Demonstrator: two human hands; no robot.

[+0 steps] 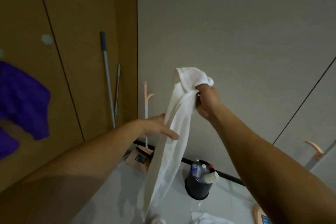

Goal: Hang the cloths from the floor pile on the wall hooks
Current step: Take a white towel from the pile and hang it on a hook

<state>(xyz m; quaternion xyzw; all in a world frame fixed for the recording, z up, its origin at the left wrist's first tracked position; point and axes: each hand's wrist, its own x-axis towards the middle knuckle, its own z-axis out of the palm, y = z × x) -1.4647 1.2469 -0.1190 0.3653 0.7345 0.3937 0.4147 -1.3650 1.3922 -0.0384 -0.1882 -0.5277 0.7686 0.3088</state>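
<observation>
Your right hand [205,102] grips the white cloth [180,114] by its bunched top, your left hand [158,126] rests lower on it, fingers hidden, so that thick wad may slip off the hook [47,39] far left of both hands

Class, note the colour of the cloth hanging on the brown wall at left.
The hanging cloth is plain purple, seen in the head view.

Both my bare forearms reach up and away from me. My right hand [206,103], higher and farther, is fisted, its fingers [203,88] curled tight round a bunched white cloth [181,107]. My left hand [156,125], lower and to the left, pinches the cloth's edge, thumb in front, the rest hidden behind.
</observation>
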